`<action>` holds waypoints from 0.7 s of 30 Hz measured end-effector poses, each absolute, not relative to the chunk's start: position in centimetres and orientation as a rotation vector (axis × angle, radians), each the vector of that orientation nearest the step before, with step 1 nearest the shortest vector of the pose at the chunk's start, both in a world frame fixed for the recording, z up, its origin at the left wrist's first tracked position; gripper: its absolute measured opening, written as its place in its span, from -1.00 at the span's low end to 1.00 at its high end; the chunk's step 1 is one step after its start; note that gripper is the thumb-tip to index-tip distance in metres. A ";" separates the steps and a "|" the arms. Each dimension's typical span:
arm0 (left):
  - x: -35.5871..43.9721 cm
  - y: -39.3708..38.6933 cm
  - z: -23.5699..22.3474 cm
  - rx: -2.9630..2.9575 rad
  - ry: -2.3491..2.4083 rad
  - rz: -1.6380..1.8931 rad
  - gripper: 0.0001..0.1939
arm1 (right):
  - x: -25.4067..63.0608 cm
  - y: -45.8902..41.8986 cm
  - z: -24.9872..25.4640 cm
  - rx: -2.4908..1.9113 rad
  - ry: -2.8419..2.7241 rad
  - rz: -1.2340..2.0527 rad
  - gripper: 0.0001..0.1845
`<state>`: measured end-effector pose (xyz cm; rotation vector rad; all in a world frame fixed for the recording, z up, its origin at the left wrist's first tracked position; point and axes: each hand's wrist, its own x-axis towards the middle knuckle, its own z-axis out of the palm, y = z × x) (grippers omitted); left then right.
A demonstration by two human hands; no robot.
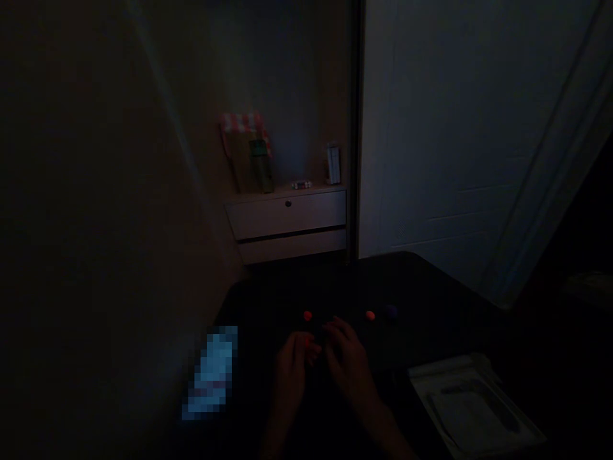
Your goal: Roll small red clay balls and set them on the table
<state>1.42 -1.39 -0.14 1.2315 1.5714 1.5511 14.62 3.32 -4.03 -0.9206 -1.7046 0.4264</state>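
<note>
The light is very dim. My left hand [293, 352] is closed, pinching a small bright red lump [307, 343] at its fingertips. Just right of it, my right hand [345, 351] is curled with its fingers bent; a small dark thing may be at its fingertips, too dark to make out. On the dark table beyond the hands lie a red ball-like lump [307, 315], an orange one [370, 315] and a dark purple one [391, 312]. Their material does not show.
A clear plastic packet [474, 406] lies at the table's right front. A glowing, pixelated patch [211, 374] is at the left. Behind the table [335, 278] stands a drawer cabinet [290, 220] bearing a green-capped bottle [261, 166] and a checked cloth [242, 121].
</note>
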 end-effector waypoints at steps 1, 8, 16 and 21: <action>1.4 -1.3 -0.2 1.227 1.572 1.552 -0.31 | 14.7 3.3 -3.9 -0.911 -1.693 0.435 -0.61; 1.7 -1.2 -0.4 1.195 1.611 1.479 -0.33 | 14.9 2.8 -2.6 -0.873 -1.685 0.497 -0.71; 1.6 -1.2 -0.6 1.285 1.653 1.514 -0.59 | 15.1 2.8 -2.5 -0.856 -1.632 0.605 -0.79; 1.0 -1.0 -1.0 1.335 1.569 1.538 -0.66 | 15.1 2.8 -2.5 -0.845 -1.648 0.607 -0.80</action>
